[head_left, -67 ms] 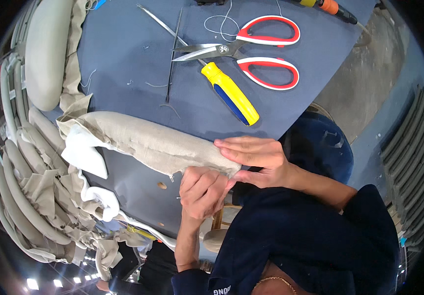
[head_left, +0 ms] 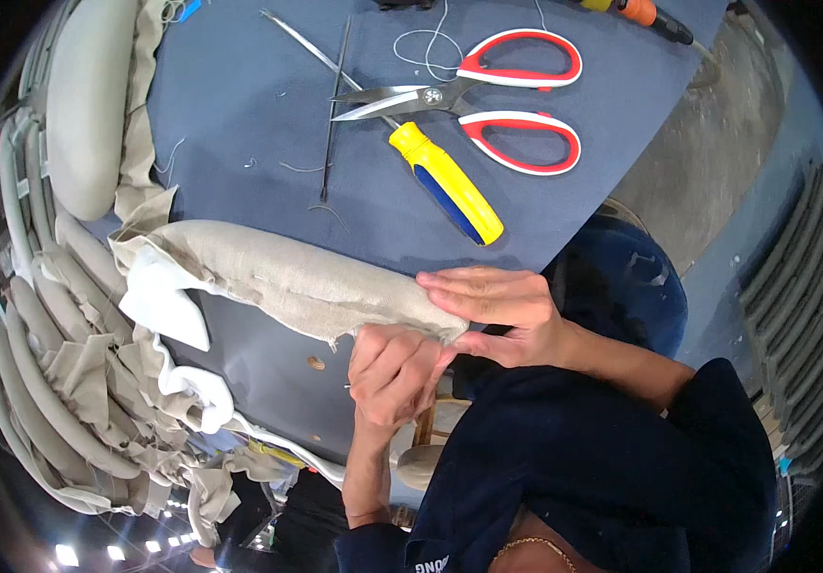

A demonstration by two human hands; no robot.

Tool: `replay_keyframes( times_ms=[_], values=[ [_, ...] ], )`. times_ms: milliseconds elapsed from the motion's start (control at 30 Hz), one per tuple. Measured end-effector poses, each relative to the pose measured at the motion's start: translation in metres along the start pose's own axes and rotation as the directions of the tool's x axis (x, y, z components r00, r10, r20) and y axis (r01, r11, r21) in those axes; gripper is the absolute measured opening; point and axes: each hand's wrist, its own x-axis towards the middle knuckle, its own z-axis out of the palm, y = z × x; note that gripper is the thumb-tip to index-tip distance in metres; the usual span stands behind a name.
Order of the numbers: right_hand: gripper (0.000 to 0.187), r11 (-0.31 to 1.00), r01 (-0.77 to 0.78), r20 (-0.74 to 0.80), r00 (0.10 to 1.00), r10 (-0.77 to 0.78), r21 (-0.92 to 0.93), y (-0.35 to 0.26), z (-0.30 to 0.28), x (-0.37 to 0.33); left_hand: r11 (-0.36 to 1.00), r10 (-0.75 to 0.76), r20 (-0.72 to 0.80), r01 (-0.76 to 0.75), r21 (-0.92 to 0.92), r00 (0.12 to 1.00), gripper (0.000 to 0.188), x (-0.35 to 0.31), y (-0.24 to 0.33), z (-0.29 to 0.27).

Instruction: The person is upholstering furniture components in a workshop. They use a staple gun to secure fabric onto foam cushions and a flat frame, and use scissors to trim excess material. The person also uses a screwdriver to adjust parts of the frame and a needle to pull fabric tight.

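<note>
A long padded piece covered in beige fabric (head_left: 287, 263) lies along the near side of the grey table. My right hand (head_left: 502, 310) grips its right end, fingers on top and thumb at the near edge. Pressed against the fabric's near edge, my left hand (head_left: 395, 377) is closed in a pinch beside my right thumb. A tiny thin tip pokes out on the left of that fist; the rest of it is hidden. Frayed threads hang from the fabric edge near my left knuckles. White padding (head_left: 168, 301) spills out at the piece's left end.
Beyond the piece lie red-and-white scissors (head_left: 435, 97), a yellow-and-blue-handled screwdriver (head_left: 445, 181) and a thin dark rod (head_left: 335, 115). Similar beige padded pieces (head_left: 58, 382) are heaped at left. More grey pieces (head_left: 798, 315) stand in a row at far right, past a blue stool (head_left: 631, 286).
</note>
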Motion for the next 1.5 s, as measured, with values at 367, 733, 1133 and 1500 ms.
replay_keyframes(
  times_ms=[367,733,1133,1500],
  values=[
    [0.042,0.965,-0.241,0.019,0.971,0.24,0.105,-0.007,-0.001,0.004,0.978,-0.189,-0.091,0.196,0.066,0.978,0.01,0.008,0.002,0.009],
    [0.037,0.956,-0.204,0.024,0.979,0.203,0.209,-0.001,0.001,0.004,0.995,-0.04,0.108,0.029,0.101,0.993,0.036,0.01,-0.009,-0.01],
    [0.035,0.995,-0.082,-0.065,0.994,0.086,0.065,0.001,0.013,-0.001,0.994,-0.066,-0.044,0.062,-0.085,0.997,0.015,0.008,-0.017,-0.004],
    [0.033,0.999,-0.049,-0.026,0.998,0.048,-0.024,0.004,0.008,0.007,0.997,0.025,0.046,-0.029,0.068,0.999,0.018,0.023,-0.019,-0.009]
  ],
)
